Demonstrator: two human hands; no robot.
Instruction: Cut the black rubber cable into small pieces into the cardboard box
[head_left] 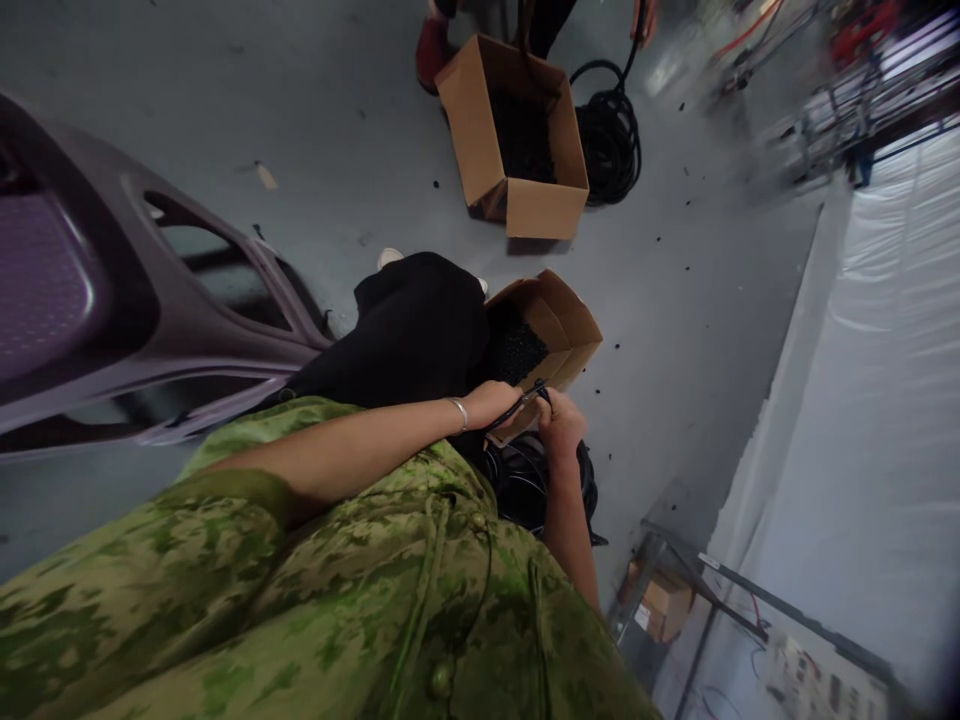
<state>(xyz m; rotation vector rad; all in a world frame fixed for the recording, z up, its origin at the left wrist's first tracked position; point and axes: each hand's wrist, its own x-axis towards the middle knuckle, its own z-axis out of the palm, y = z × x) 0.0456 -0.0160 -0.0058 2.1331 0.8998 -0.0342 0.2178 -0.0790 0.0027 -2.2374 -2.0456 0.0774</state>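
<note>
My left hand (493, 405), with a silver bracelet at the wrist, is closed around a dark-handled tool (513, 408) that looks like cutters; its metal part points toward my right hand. My right hand (562, 425) is closed on a black hose (541, 390), whose end meets the tool's head. Both hands are close together above the near edge of an open cardboard box (571, 312). Small black pieces (517, 345) lie in that box. Below my right hand, a coil of black hose (529, 485) rests on the floor.
Ahead stands a second cardboard box (469, 130) with black pieces, beside another hose coil (611, 145) and a person's hand (646, 22). A purple-grey vehicle body shell (217, 290) is at left. White sheeting (877, 400) and a metal frame (795, 605) are at right.
</note>
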